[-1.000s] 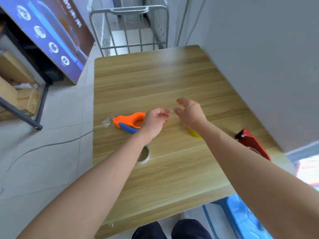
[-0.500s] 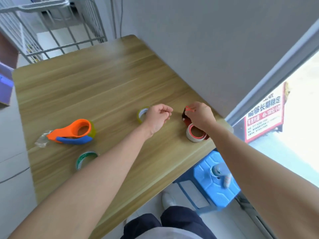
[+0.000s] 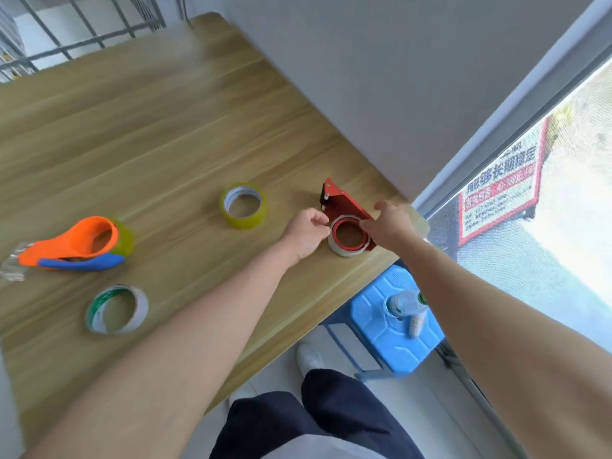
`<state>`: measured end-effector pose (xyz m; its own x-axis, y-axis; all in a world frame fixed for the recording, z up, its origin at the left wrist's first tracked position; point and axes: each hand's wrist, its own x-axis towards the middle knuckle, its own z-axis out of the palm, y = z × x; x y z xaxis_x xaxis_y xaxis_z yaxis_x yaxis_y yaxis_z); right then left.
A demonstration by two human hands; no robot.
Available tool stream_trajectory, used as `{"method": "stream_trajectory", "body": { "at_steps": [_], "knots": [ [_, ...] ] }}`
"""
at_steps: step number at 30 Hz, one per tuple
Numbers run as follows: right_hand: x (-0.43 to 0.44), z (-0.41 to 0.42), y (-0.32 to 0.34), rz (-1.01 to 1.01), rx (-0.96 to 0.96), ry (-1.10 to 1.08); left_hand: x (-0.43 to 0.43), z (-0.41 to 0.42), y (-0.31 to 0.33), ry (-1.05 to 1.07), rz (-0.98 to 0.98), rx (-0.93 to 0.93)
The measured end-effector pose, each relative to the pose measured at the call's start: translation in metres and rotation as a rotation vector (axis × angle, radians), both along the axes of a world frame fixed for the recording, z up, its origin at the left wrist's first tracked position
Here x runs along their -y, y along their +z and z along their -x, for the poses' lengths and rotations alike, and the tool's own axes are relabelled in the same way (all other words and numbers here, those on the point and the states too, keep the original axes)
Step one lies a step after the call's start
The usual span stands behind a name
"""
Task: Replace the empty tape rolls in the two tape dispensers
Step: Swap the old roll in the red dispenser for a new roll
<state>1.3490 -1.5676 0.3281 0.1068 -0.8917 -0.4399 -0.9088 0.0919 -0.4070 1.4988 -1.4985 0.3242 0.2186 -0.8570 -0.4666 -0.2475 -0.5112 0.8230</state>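
At right of centre, near the table [image 3: 165, 134] edge, the left hand [image 3: 306, 231] pinches the spent roll [image 3: 348, 238] on the red dispenser [image 3: 342, 207] while the right hand [image 3: 390, 223], fingers loosely spread, steadies it; judging by this, the next move is lifting the roll off, with the yellow roll [image 3: 243, 205] waiting just left.

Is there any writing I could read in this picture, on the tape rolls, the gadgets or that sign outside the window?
"能够长期稳定": large dark characters on the red-framed sign outside the window.
The sign's other lines: too blurred to read.
Green print inside the white tape roll: too small to read.
Red dispenser, orange dispenser, yellow tape roll: no writing visible.
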Motion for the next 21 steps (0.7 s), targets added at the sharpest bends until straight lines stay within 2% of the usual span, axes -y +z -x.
{"method": "stream_trajectory", "body": {
  "at_steps": [5, 10, 15, 21],
  "knots": [
    [0.01, -0.002, -0.016, -0.143, 0.031, -0.014, 0.008, 0.008, -0.019, -0.038, -0.139, 0.03],
    [0.012, -0.009, -0.032, -0.223, 0.077, -0.029, 0.005, 0.015, -0.021, 0.0, -0.215, -0.218],
    [0.012, -0.018, -0.029, -0.174, 0.058, -0.021, 0.0, 0.014, -0.023, 0.175, -0.127, -0.249],
    [0.013, -0.046, 0.003, -0.117, 0.201, 0.036, -0.007, 0.0, -0.015, 0.373, -0.023, -0.161]
  ]
}}
